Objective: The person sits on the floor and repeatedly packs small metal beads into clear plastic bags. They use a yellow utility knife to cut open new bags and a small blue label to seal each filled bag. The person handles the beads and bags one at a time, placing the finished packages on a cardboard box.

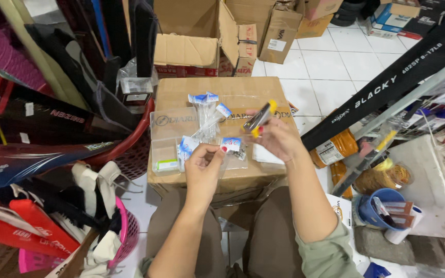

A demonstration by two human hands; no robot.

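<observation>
Knees frame a cardboard box [222, 177]; left hand [202, 170] pinches a small packet [231, 144], right hand [276, 136] grips a yellow-tipped tool [258, 119]; steadying both wrists seems wise.

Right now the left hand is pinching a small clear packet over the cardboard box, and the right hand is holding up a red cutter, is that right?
Not quite. In the head view the cutter in the right hand is yellow and black, not red. The rest holds: the left hand pinches a small clear packet over the cardboard box.

White tiled floor [330, 67], cardboard boxes [217, 36] stacked at back, red basket [130, 149] of dark bags left, cluttered rack [439, 103] right, even indoor light.
</observation>
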